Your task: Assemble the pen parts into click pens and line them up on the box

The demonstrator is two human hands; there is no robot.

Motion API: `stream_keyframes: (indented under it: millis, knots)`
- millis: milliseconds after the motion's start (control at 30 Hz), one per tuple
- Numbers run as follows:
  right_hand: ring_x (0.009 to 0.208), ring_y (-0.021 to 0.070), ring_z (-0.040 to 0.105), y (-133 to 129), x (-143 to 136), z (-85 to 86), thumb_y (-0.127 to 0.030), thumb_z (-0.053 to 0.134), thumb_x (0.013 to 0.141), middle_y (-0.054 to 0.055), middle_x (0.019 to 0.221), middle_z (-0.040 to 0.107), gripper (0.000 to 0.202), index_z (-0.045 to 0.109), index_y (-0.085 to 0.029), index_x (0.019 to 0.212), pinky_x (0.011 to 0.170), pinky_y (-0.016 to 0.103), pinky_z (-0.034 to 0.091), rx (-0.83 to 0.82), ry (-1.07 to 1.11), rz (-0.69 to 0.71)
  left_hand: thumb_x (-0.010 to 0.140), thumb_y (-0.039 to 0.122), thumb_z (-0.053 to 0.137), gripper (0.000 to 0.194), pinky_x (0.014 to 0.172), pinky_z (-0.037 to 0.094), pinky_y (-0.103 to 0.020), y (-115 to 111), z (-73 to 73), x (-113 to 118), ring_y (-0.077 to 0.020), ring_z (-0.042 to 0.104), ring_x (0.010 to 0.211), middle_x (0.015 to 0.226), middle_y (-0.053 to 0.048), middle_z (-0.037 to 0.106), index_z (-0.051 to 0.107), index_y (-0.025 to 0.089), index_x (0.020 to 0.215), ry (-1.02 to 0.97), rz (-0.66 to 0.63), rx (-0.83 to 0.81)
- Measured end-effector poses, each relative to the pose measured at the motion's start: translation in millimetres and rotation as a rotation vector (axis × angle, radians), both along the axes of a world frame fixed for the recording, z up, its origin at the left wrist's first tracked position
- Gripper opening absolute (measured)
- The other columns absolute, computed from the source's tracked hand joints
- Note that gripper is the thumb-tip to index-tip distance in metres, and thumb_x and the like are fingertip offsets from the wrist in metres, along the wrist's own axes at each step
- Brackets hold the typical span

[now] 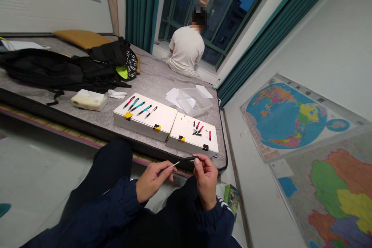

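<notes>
Between my two hands is a dark pen in parts, with a black barrel (189, 158) and a thin pale refill (176, 163) showing at its left end. My left hand (154, 180) pinches the refill side, where a dark piece is partly hidden by the fingers. My right hand (205, 178) grips the far end of the barrel between thumb and fingers. Beyond them, several pens (137, 106) lie in a row on the left white box (145, 123). Red and black pen parts (198, 128) are scattered on the right white box (186, 133).
Both boxes stand at the edge of a grey mattress (157, 71). Behind them are a clear plastic bin (194, 101) and papers. A tissue pack (88, 100) and black backpack (58, 69) lie left. A person in white (186, 50) sits by the window. Maps (286, 114) cover the right wall.
</notes>
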State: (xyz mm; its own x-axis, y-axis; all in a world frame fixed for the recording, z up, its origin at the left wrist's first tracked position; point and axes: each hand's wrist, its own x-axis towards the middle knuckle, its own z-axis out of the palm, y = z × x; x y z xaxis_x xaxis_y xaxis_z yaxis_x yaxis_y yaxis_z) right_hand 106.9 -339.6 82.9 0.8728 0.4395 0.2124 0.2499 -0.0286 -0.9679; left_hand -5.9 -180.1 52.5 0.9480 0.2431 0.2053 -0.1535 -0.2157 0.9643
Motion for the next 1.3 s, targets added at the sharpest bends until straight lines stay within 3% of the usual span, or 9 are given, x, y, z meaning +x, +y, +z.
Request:
stream_keyframes:
  millis: [167, 467, 567, 667, 867, 1167, 1300]
  knots:
    - [0.055, 0.0102, 0.037, 0.0, -6.7, 9.6, -0.038, 0.06, 0.09, -0.004, 0.062, 0.044, 0.024, 0.067, -0.015, 0.095, 0.052, 0.022, 0.033, -0.096, -0.072, 0.038, 0.1, 0.032, 0.045, 0.031, 0.072, 0.045, -0.025, -0.3, -2.1, -0.3, -0.0171, 0.066, 0.072, 0.072, 0.0, 0.072, 0.07, 0.018, 0.091, 0.016, 0.003, 0.052]
    - [0.053, 0.0103, 0.033, -2.9, -6.6, 11.0, -0.035, 0.058, 0.091, -0.007, 0.059, 0.036, 0.022, 0.066, -0.015, 0.095, 0.052, 0.023, 0.029, -0.234, -0.144, 0.137, 0.098, 0.032, 0.049, 0.026, 0.064, 0.044, -0.024, -3.5, -0.4, -1.0, -0.0161, 0.065, 0.068, 0.072, 0.0, 0.072, 0.071, 0.018, 0.092, 0.033, 0.013, 0.132]
    - [0.054, 0.0108, 0.034, -0.6, -10.2, 10.6, -0.035, 0.059, 0.09, -0.006, 0.059, 0.038, 0.022, 0.067, -0.015, 0.095, 0.053, 0.024, 0.03, -0.287, -0.154, 0.198, 0.095, 0.028, 0.054, 0.019, 0.071, 0.049, -0.025, -5.2, -2.7, -1.5, -0.0175, 0.069, 0.075, 0.086, -0.002, 0.075, 0.068, 0.019, 0.104, 0.018, 0.035, 0.131]
    - [0.053, 0.0108, 0.034, 3.4, -15.6, 8.0, -0.034, 0.059, 0.09, -0.006, 0.059, 0.039, 0.021, 0.068, -0.015, 0.093, 0.053, 0.024, 0.03, -0.31, -0.151, 0.226, 0.089, 0.021, 0.06, 0.034, 0.082, 0.052, -0.027, -6.6, -4.1, -2.6, -0.0203, 0.07, 0.091, 0.109, -0.006, 0.073, 0.059, 0.021, 0.123, -0.004, 0.065, 0.129]
    - [0.052, 0.0101, 0.033, 6.8, -20.7, 2.7, -0.033, 0.059, 0.09, -0.006, 0.058, 0.042, 0.02, 0.068, -0.015, 0.094, 0.052, 0.024, 0.028, -0.301, -0.146, 0.224, 0.092, 0.017, 0.052, 0.036, 0.097, 0.05, -0.032, -7.1, -3.6, -4.9, -0.0226, 0.065, 0.114, 0.125, -0.01, 0.068, 0.052, 0.02, 0.128, -0.041, 0.014, 0.094]
    - [0.053, 0.0098, 0.03, 1.7, -17.9, -5.6, -0.031, 0.058, 0.089, -0.007, 0.059, 0.036, 0.015, 0.058, -0.018, 0.082, 0.051, 0.023, 0.025, -0.28, -0.11, 0.252, 0.096, 0.022, 0.049, 0.03, 0.096, 0.05, -0.03, -9.4, -10.6, -6.9, -0.0222, 0.066, 0.112, 0.122, -0.008, 0.07, 0.055, 0.022, 0.125, -0.018, -0.049, 0.116]
    - [0.053, 0.0098, 0.029, -1.6, -15.6, -12.4, -0.03, 0.054, 0.09, -0.008, 0.059, 0.034, 0.016, 0.049, -0.02, 0.078, 0.051, 0.023, 0.024, -0.282, -0.12, 0.264, 0.096, 0.028, 0.051, 0.027, 0.076, 0.053, -0.026, -14.0, -17.0, -7.0, -0.0194, 0.071, 0.078, 0.088, -0.003, 0.075, 0.061, 0.02, 0.119, 0.034, -0.065, 0.212]
